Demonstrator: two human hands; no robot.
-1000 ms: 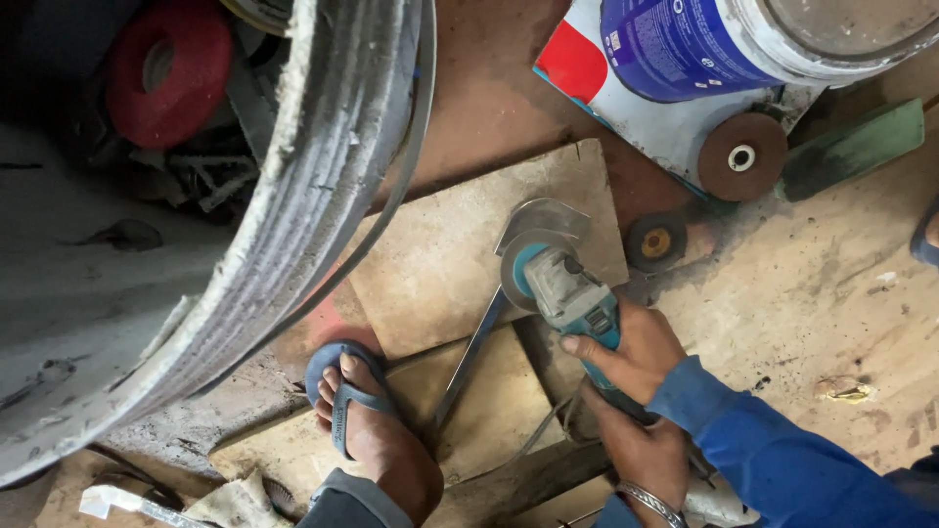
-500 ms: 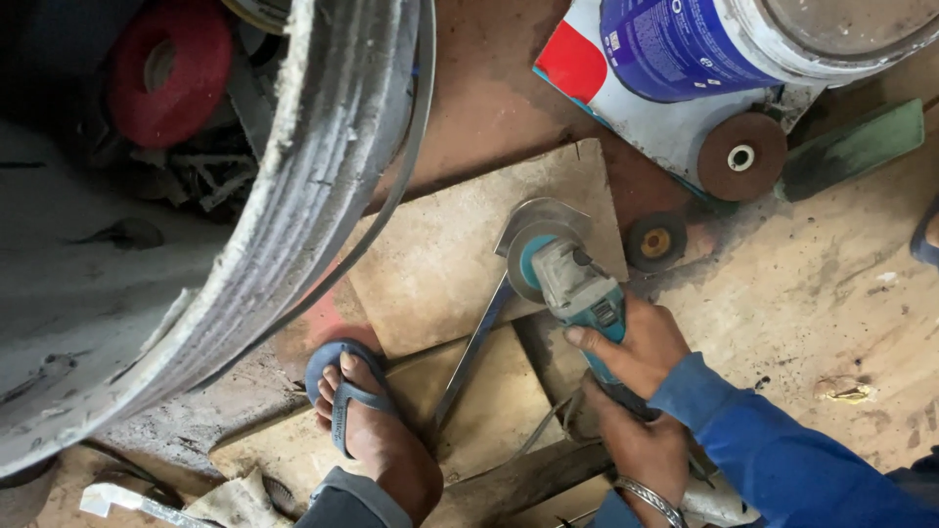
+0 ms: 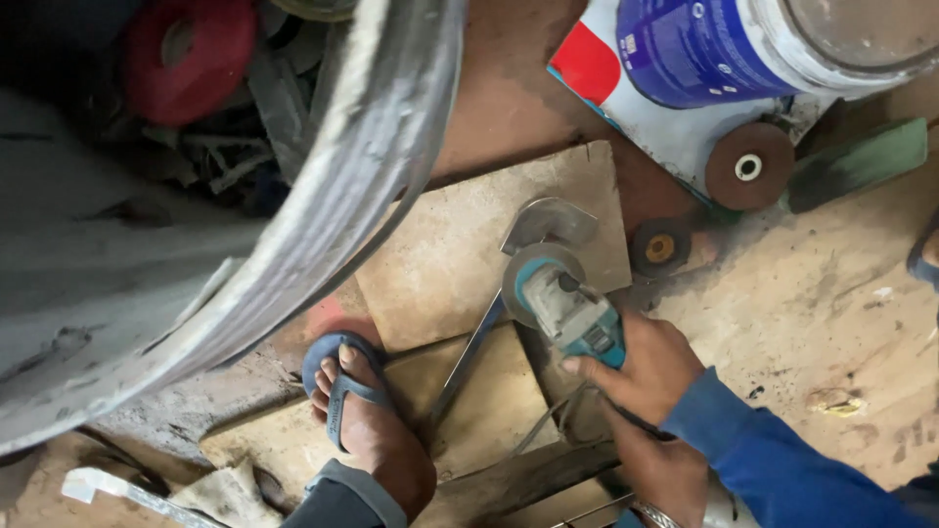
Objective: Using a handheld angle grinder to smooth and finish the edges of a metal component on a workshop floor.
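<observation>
My right hand (image 3: pixel 650 372), in a blue sleeve, grips the body of a teal and grey angle grinder (image 3: pixel 567 308). The grinder's disc and metal guard (image 3: pixel 548 225) sit over a thin metal bar (image 3: pixel 468 357) that lies across wooden boards (image 3: pixel 460 249). My left hand (image 3: pixel 660 469), with a bracelet at the wrist, is closed just below the right hand at the grinder's rear end; its fingers are partly hidden. My foot in a blue flip-flop (image 3: pixel 342 391) stands on the boards beside the bar.
A large curved metal rim (image 3: pixel 323 225) fills the left, with a red disc (image 3: pixel 181 54) and scrap behind it. A blue and white bucket (image 3: pixel 743 44), a brown grinding disc (image 3: pixel 748 166) and a small worn disc (image 3: pixel 660 246) lie at the upper right.
The grinder and both hands have shifted slightly down and left along the bar. The foot has stayed put.
</observation>
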